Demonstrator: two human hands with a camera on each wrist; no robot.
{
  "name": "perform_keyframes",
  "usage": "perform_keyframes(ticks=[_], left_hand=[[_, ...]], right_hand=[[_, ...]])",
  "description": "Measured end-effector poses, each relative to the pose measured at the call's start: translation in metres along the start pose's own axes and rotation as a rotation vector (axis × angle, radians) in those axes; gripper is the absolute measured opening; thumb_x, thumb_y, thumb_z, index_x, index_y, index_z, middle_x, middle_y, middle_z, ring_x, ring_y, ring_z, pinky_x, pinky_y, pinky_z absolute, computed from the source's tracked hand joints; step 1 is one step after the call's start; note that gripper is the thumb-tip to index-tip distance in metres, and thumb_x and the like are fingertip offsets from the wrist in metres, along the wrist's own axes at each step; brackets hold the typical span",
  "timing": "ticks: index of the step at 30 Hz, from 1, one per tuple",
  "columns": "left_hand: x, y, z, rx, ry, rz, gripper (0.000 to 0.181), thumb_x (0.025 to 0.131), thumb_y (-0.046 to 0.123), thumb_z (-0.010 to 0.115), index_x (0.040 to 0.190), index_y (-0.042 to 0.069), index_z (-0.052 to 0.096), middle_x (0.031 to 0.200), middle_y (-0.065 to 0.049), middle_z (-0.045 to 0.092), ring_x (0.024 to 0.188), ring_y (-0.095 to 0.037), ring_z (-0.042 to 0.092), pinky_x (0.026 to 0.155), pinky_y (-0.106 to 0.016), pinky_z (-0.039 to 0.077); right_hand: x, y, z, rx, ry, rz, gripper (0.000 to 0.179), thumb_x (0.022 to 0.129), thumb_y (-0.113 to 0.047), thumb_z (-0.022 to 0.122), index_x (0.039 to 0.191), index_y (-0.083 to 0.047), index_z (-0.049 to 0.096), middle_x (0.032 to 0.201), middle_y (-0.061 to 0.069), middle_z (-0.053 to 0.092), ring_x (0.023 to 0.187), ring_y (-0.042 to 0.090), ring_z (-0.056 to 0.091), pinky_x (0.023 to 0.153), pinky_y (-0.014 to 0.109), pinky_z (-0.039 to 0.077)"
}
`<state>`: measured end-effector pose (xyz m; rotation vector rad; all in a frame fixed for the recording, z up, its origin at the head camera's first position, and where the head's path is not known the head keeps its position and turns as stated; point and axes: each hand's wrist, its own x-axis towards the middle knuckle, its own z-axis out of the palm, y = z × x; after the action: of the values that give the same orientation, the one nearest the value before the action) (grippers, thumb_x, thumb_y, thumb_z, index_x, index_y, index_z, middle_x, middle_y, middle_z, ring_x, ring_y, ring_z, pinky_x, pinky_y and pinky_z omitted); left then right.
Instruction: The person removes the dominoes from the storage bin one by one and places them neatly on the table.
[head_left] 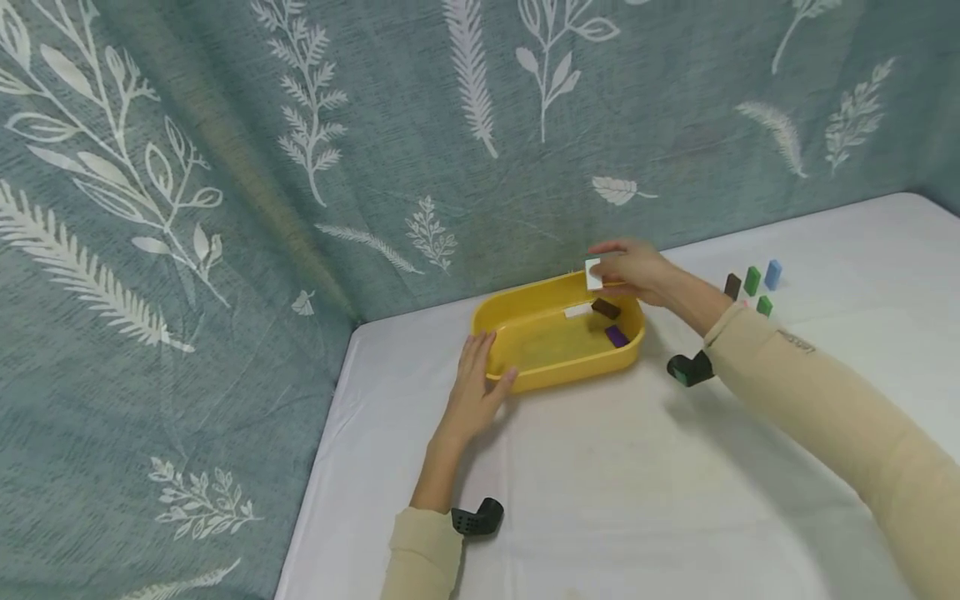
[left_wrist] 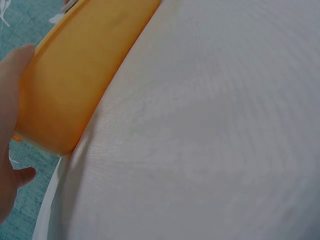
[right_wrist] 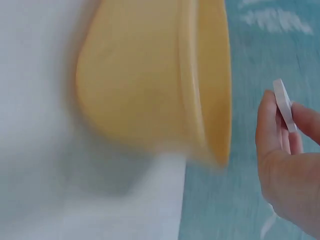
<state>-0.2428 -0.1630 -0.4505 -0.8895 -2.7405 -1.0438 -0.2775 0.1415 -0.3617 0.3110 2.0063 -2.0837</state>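
A yellow tub stands on the white-covered table. My left hand rests at its left end, fingers straight over the rim and thumb spread along the front corner. Above the tub's far right rim, my right hand pinches a white domino-like block between thumb and fingers. In the right wrist view the block shows its thin edge. Inside the tub lie a white block, a dark brown block and a purple block.
Right of the tub, a brown block, green blocks and a blue block stand on the table, partly behind my right forearm. A leaf-patterned curtain hangs along the back and left. Black devices sit at both wrists.
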Motion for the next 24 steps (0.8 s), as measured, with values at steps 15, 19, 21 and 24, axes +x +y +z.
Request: perform_keyframes(ticks=[15, 19, 21, 24], left_hand=[[0.001, 0.000, 0.002, 0.002, 0.001, 0.009, 0.070, 0.098, 0.047, 0.045, 0.151, 0.008, 0.022, 0.155, -0.015, 0.017, 0.144, -0.030, 0.003, 0.110, -0.055, 0.012], [0.001, 0.000, 0.002, 0.010, 0.009, 0.010, 0.070, 0.098, 0.047, 0.045, 0.151, 0.008, 0.022, 0.155, -0.017, 0.018, 0.143, -0.033, 0.004, 0.109, -0.056, 0.013], [0.001, 0.001, 0.002, 0.009, 0.009, 0.005, 0.070, 0.098, 0.047, 0.046, 0.151, 0.007, 0.022, 0.155, -0.017, 0.018, 0.143, -0.033, 0.004, 0.110, -0.056, 0.013], [0.001, 0.001, 0.003, 0.007, 0.003, 0.000, 0.070, 0.098, 0.046, 0.046, 0.151, 0.007, 0.022, 0.155, -0.017, 0.018, 0.143, -0.032, 0.004, 0.110, -0.055, 0.012]], right_hand=[[-0.051, 0.005, -0.113, 0.146, 0.299, -0.153, 0.062, 0.094, -0.004, 0.057, 0.148, -0.007, 0.028, 0.127, 0.014, 0.040, 0.088, 0.010, 0.058, 0.083, 0.025, 0.051], [-0.062, 0.015, -0.132, 0.150, 0.349, -0.189, 0.045, 0.093, -0.004, 0.058, 0.134, -0.011, 0.041, 0.115, 0.009, 0.044, 0.077, 0.006, 0.062, 0.079, 0.023, 0.051], [-0.067, 0.021, -0.140, 0.130, 0.378, -0.199, 0.034, 0.093, -0.004, 0.057, 0.123, -0.014, 0.046, 0.112, 0.008, 0.044, 0.077, 0.004, 0.061, 0.078, 0.022, 0.052], [-0.071, 0.031, -0.149, 0.071, 0.438, -0.202, 0.025, 0.094, -0.005, 0.057, 0.113, -0.019, 0.047, 0.109, 0.007, 0.044, 0.078, 0.002, 0.059, 0.077, 0.021, 0.052]])
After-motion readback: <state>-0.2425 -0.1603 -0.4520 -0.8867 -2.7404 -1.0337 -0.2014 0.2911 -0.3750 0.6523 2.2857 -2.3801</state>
